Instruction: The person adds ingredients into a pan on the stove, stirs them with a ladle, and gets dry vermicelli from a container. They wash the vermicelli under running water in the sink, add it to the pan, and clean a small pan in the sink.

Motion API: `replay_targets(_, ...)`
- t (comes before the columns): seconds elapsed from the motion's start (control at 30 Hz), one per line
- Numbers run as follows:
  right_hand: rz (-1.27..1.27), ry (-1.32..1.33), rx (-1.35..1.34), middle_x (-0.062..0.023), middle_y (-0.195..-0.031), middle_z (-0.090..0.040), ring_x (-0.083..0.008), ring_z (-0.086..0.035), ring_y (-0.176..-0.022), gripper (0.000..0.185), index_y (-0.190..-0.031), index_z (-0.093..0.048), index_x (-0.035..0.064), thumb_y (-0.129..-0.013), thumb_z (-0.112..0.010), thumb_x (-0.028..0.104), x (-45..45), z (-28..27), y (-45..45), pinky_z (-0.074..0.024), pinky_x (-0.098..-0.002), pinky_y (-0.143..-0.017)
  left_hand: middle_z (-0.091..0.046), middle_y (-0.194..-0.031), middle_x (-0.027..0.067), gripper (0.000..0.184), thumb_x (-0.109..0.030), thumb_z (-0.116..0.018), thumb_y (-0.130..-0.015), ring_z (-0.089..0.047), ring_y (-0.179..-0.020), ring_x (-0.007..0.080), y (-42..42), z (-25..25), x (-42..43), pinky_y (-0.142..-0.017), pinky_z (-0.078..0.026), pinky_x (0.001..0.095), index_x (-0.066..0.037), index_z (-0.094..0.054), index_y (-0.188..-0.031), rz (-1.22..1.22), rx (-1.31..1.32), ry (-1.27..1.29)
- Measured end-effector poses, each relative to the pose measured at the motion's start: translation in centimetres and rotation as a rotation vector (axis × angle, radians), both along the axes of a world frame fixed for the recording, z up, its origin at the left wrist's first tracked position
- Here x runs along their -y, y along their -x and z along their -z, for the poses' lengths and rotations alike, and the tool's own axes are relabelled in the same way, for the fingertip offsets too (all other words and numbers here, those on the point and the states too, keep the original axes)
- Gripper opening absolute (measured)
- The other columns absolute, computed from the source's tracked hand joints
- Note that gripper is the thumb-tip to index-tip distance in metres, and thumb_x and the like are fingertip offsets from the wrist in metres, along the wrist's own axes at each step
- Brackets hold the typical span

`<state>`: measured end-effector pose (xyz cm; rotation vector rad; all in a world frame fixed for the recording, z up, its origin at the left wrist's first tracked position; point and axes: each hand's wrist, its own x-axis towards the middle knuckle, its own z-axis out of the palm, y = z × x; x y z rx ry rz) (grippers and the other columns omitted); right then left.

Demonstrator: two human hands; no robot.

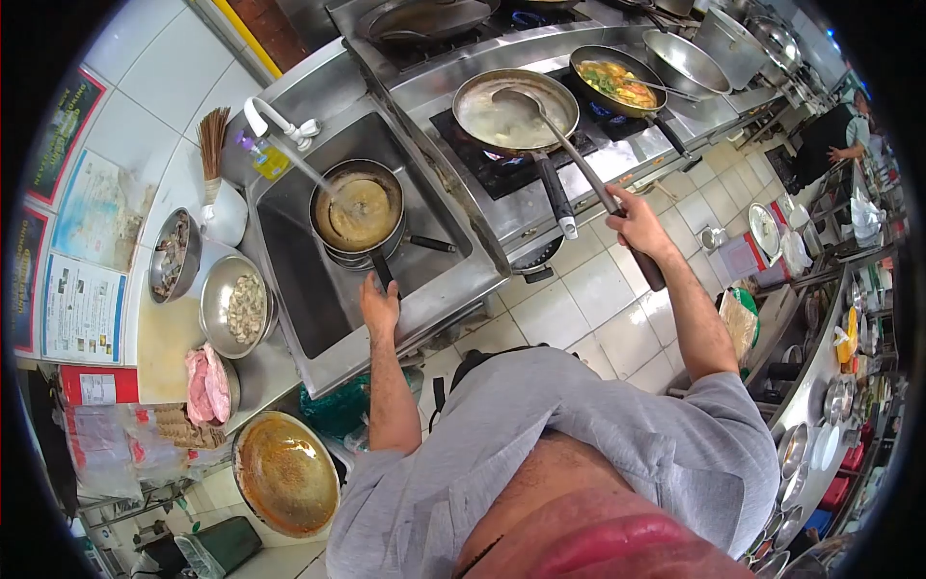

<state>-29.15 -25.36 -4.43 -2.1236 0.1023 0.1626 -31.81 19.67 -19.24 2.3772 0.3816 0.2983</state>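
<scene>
My left hand is closed round the handle of a dark pan in the sink. Water runs from the white faucet into the pan, which holds cloudy brownish liquid. My right hand grips the dark handle of a long ladle. The ladle's bowl rests in a large pan of whitish, steaming liquid on the lit stove. To its right, a smaller pan holds colourful food with vegetables. Other pans lie under the one in the sink.
Left of the sink stand two metal bowls of food pieces, a bowl with pink meat and a straw brush. A large greasy pan is below. At the far right, a person stands near shelves.
</scene>
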Motion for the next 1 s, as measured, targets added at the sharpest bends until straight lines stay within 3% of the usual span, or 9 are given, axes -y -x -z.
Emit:
replay_targets(0.2, 0.062, 0.184, 0.176, -0.0086, -0.062, -0.053, -0.0133, -0.052, -0.05, 0.055, -0.129, -0.042, 0.0063, -0.076, -0.055, 0.004, -1.6, -1.0, 1.3, -0.0447, -0.0296, -0.05, -0.052, -0.11, 0.0173, 0.051, -0.021, -0.065, -0.078, -0.057, -0.089, 0.0294, -0.3, -0.4, 0.3, -0.079, -0.046, 0.039, 0.0, -0.046, -0.121, -0.036, -0.067, 0.033)
replay_targets(0.33, 0.09, -0.002, 0.075, -0.0132, -0.065, -0.057, -0.014, -0.052, -0.049, 0.054, -0.128, -0.042, 0.0048, -0.076, -0.056, 0.007, -3.1, -0.1, -1.2, -0.0452, -0.0308, -0.05, -0.052, -0.112, 0.0173, 0.052, -0.022, -0.065, -0.077, -0.057, -0.089, 0.0293, -0.4, -0.4, 0.3, -0.079, -0.046, 0.039, -0.001, -0.046, -0.121, -0.045, -0.07, 0.02)
replay_targets(0.47, -0.007, 0.191, 0.087, -0.0191, -0.075, -0.06, -0.0233, -0.058, -0.059, 0.053, -0.127, -0.042, 0.002, -0.075, -0.056, 0.006, -2.2, 2.9, -3.4, -0.0475, -0.034, -0.059, -0.051, -0.113, 0.0171, 0.054, -0.022, -0.066, -0.076, -0.057, -0.09, 0.029, -0.3, -0.5, 0.3, -0.079, -0.045, 0.0389, -0.001, -0.046, -0.121, -0.05, -0.082, 0.007)
replay_targets(0.53, -0.062, 0.409, 0.472, -0.0211, -0.079, -0.061, -0.0284, -0.06, -0.065, 0.054, -0.127, -0.041, 0.001, -0.075, -0.056, 0.006, -1.0, 5.6, -4.3, -0.0478, -0.0355, -0.065, -0.051, -0.113, 0.0172, 0.054, -0.022, -0.066, -0.076, -0.057, -0.09, 0.0291, -0.3, -0.6, 0.3, -0.079, -0.045, 0.0389, -0.001, -0.045, -0.122, -0.058, -0.083, 0.015)
replay_targets(0.67, -0.044, 0.55, 0.466, -0.0179, -0.075, -0.061, -0.0227, -0.058, -0.058, 0.056, -0.128, -0.04, 0.0018, -0.075, -0.057, 0.006, -1.5, 6.1, -5.1, -0.0481, -0.033, -0.058, -0.052, -0.112, 0.0173, 0.054, -0.022, -0.065, -0.076, -0.057, -0.091, 0.0302, -0.2, -0.2, 0.4, -0.079, -0.045, 0.0398, -0.001, -0.045, -0.122, -0.061, -0.061, -0.035)
replay_targets(0.73, 0.045, -0.113, -0.042, -0.0134, -0.071, -0.058, -0.0151, -0.054, -0.051, 0.056, -0.129, -0.038, 0.0034, -0.076, -0.058, 0.005, -3.1, 3.7, -4.9, -0.0451, -0.0286, -0.048, -0.052, -0.111, 0.0173, 0.054, -0.022, -0.065, -0.076, -0.057, -0.091, 0.0305, -0.1, -0.3, 0.5, -0.079, -0.045, 0.0401, -0.001, -0.045, -0.122, -0.061, -0.061, -0.049)
replay_targets(0.77, 0.098, -0.334, -0.129, -0.0053, -0.065, -0.052, -0.0084, -0.047, -0.046, 0.043, -0.12, -0.044, 0.0041, -0.079, -0.057, 0.004, -4.2, 2.0, -4.2, -0.0386, -0.0232, -0.04, -0.051, -0.114, 0.0178, 0.055, -0.022, -0.066, -0.077, -0.058, -0.09, 0.0289, -0.2, -0.5, 0.5, -0.08, -0.045, 0.0387, 0.0, -0.045, -0.122, -0.057, -0.076, -0.058)
replay_targets(0.9, 0.24, -1.052, -0.377, 0.0009, -0.064, -0.046, -0.0057, -0.042, -0.045, 0.012, -0.088, -0.046, 0.0071, -0.083, -0.056, 0.005, -4.8, -0.7, -3.4, -0.0333, -0.0202, -0.037, -0.05, -0.116, 0.018, 0.055, -0.023, -0.066, -0.077, -0.059, -0.09, 0.0274, -0.3, -0.7, 0.7, -0.08, -0.045, 0.0375, 0.0, -0.045, -0.123, -0.062, -0.111, -0.065)
replay_targets(1.0, -0.042, -1.626, -0.533, 0.0005, -0.064, -0.044, -0.0028, -0.042, -0.048, 0.008, -0.083, -0.044, 0.0056, -0.085, -0.051, 0.003, -1.8, 1.4, -4.2, -0.0329, -0.0181, -0.039, -0.052, -0.109, 0.0163, 0.056, -0.024, -0.066, -0.075, -0.057, -0.089, 0.0302, -0.3, -0.5, 0.7, -0.079, -0.045, 0.0404, -0.003, -0.045, -0.123, -0.075, -0.098, -0.074)
